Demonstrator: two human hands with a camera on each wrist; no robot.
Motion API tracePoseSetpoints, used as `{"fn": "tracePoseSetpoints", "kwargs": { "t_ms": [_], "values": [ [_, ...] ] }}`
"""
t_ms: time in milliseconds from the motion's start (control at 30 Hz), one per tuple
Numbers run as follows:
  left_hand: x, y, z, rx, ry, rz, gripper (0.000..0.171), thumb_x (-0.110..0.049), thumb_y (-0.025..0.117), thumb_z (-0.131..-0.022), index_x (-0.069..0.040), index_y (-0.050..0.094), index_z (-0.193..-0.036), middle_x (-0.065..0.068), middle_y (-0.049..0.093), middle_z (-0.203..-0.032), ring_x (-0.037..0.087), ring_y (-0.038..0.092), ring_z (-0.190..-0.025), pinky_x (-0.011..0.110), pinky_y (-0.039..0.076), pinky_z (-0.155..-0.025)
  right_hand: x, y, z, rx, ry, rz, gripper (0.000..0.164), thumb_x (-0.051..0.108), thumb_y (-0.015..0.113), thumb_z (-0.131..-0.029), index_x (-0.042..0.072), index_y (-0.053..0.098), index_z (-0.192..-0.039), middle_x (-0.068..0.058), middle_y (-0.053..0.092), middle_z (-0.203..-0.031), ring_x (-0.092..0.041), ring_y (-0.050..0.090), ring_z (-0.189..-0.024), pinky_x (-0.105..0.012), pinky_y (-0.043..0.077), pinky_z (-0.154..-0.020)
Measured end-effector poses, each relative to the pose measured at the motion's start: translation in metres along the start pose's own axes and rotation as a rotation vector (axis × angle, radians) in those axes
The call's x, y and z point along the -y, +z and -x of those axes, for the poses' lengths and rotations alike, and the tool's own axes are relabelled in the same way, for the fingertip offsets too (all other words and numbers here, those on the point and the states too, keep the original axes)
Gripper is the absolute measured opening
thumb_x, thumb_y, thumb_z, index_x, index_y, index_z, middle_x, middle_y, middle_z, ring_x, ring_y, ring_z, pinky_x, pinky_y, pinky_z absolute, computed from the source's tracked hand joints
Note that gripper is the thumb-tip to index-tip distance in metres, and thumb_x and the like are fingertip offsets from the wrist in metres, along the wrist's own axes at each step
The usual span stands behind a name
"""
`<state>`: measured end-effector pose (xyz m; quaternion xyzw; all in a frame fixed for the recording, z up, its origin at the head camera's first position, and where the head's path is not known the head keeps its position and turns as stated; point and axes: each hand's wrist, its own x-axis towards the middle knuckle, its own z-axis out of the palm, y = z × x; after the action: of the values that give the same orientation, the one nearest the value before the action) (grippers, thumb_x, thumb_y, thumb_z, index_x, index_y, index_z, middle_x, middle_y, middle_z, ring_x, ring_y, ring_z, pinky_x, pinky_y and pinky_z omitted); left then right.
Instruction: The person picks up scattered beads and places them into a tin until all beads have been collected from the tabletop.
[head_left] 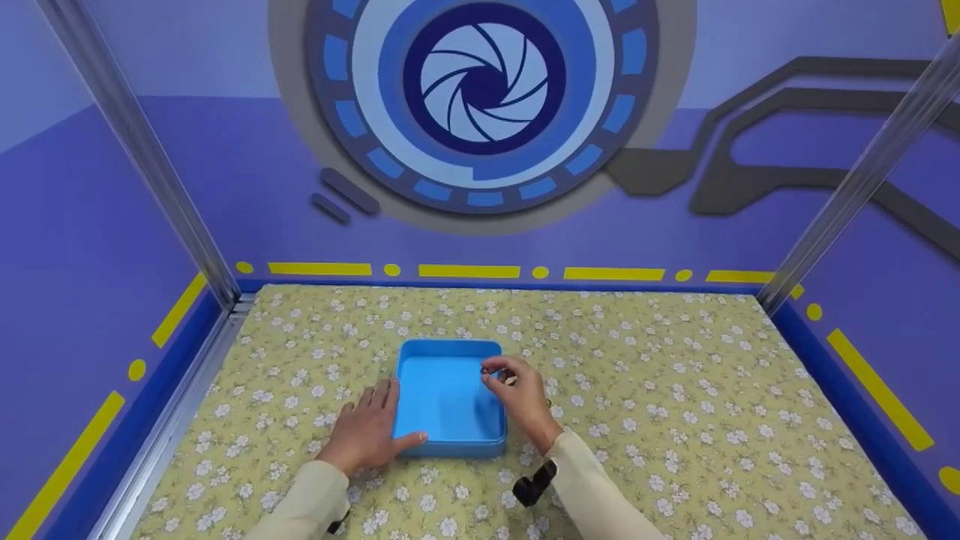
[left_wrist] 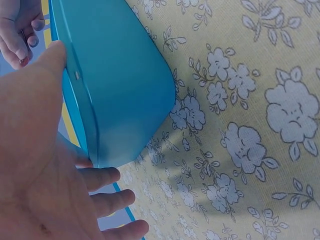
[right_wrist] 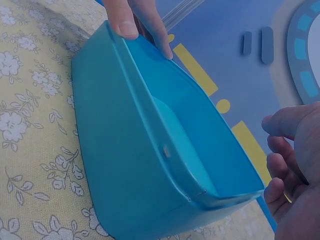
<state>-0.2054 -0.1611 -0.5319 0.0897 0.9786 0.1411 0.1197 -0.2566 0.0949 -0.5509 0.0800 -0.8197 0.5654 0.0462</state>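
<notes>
A shallow blue rectangular box point(head_left: 450, 448) stands on the flowered cloth, and its visible floor is bare. My left hand point(head_left: 367, 429) rests against its left side at the near corner, fingers extended and the thumb point(right_wrist: 124, 27) over the near rim. Above the box's right rim, my right hand point(head_left: 521, 394) pinches a tiny dark red thing point(left_wrist: 24, 61) between thumb and fingertips; its kind is too small to tell. A small pale thing point(head_left: 511, 381) shows among the curled fingers of that hand, mostly hidden.
A pale yellow cloth with white flowers point(head_left: 660, 390) covers the table. Blue-purple panels with yellow dashes point(head_left: 469, 271) rise at the back and both sides, with metal posts point(head_left: 150, 161) at the back corners. A black wrist device point(head_left: 535, 484) sits by the right sleeve.
</notes>
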Motion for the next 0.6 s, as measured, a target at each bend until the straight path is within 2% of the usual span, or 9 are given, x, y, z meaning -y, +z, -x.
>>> {"fn": "tracePoseSetpoints", "kwargs": {
  "t_ms": [267,500,600],
  "values": [
    [0.0014,0.0031,-0.0019,-0.009,0.001,-0.008,0.103,-0.069,0.057,-0.084,-0.004,0.019,-0.155,0.018,0.022,-0.16,0.042,0.027,-0.144,0.067,0.026,-0.109,0.0022,0.0022,-0.0017,-0.014,-0.011,0.004,0.016,0.013,0.069,-0.089,0.011,0.072,-0.105,-0.006,0.071,-0.101,-0.014,0.057,-0.083,-0.023,0.048,-0.071],
    [0.0013,0.0037,-0.0022,-0.007,-0.01,-0.006,0.104,-0.069,0.057,-0.083,-0.004,0.019,-0.155,0.018,0.023,-0.16,0.042,0.027,-0.144,0.068,0.026,-0.109,0.0038,0.0055,-0.0024,-0.01,-0.011,0.008,0.017,0.012,0.069,-0.09,0.008,0.071,-0.107,-0.005,0.07,-0.101,-0.013,0.058,-0.082,-0.021,0.049,-0.069],
    [0.0009,0.0033,-0.0022,-0.004,-0.016,-0.01,0.105,-0.07,0.057,-0.083,-0.004,0.019,-0.155,0.018,0.022,-0.16,0.042,0.027,-0.144,0.068,0.026,-0.109,0.004,0.007,-0.0022,-0.008,-0.028,0.01,0.015,0.011,0.069,-0.09,0.011,0.072,-0.105,-0.006,0.071,-0.101,-0.013,0.058,-0.081,-0.021,0.05,-0.068]
  ]
}}
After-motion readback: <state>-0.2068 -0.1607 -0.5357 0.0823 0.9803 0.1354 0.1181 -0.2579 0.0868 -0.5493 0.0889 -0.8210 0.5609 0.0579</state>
